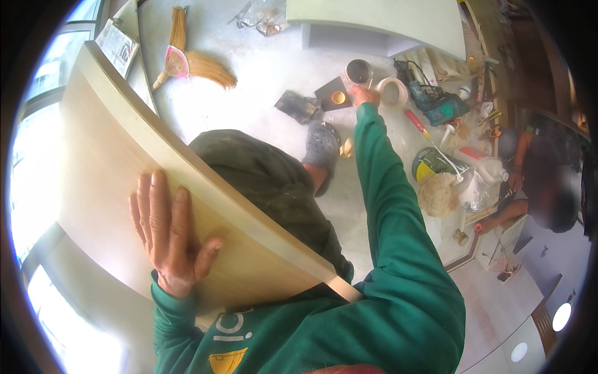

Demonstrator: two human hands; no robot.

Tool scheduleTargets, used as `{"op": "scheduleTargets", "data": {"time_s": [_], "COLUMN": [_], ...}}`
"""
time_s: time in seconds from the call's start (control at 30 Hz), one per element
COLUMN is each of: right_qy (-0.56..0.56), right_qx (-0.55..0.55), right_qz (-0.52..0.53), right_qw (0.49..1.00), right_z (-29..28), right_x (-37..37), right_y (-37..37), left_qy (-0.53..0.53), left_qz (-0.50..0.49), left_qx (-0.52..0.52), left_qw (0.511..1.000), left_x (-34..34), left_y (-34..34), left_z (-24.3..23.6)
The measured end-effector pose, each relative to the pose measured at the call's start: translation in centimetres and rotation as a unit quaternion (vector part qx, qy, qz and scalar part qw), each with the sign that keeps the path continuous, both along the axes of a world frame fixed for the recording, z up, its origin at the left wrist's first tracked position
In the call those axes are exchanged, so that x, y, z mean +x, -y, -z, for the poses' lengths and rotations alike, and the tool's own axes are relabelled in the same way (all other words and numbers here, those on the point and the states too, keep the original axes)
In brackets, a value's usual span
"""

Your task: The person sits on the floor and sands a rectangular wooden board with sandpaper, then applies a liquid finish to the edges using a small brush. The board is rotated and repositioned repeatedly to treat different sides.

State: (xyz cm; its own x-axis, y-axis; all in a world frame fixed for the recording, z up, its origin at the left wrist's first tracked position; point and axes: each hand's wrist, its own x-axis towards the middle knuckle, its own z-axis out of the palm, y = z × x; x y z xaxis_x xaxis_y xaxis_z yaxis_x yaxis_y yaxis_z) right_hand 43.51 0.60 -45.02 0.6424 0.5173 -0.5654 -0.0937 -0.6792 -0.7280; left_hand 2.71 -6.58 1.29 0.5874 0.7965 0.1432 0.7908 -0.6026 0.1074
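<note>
A large pale wooden panel stands tilted against my left side, its long edge slanting across my lap. My left hand lies flat on its face with the fingers spread and the thumb out. Stretched far forward, my right hand is closed at the rim of a small round tub with a dark inside. A thin pale stick shows by its fingers; whether they grip it is too small to tell. Right beside that hand is a white round tub. To its left lies a dark square piece bearing a round yellow item.
A straw broom lies on the floor ahead. A pale cabinet stands at the far side. Toward the right are a green power tool, a white jug and a red-handled tool. Another person works at the right edge.
</note>
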Motion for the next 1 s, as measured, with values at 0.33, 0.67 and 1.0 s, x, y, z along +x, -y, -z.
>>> {"op": "scheduleTargets", "data": {"time_s": [0.33,0.67,1.0], "right_qy": [0.293,0.382,0.325], "right_qx": [-0.093,-0.084,-0.198], "right_qz": [-0.295,-0.306,-0.303], "right_qw": [0.904,0.868,0.874], "right_z": [-3.7,-5.6,-5.4], "right_x": [-5.1,-3.0,-9.0], "right_y": [2.7,4.9,-0.1], "left_qy": [0.006,0.001,-0.002], "left_qz": [0.008,-0.001,-0.012], "left_qx": [-0.002,0.000,0.002], "left_qw": [1.000,1.000,1.000], "left_x": [0.9,0.6,0.6], "left_y": [-0.2,0.3,0.6], "left_z": [0.2,0.3,0.0]}}
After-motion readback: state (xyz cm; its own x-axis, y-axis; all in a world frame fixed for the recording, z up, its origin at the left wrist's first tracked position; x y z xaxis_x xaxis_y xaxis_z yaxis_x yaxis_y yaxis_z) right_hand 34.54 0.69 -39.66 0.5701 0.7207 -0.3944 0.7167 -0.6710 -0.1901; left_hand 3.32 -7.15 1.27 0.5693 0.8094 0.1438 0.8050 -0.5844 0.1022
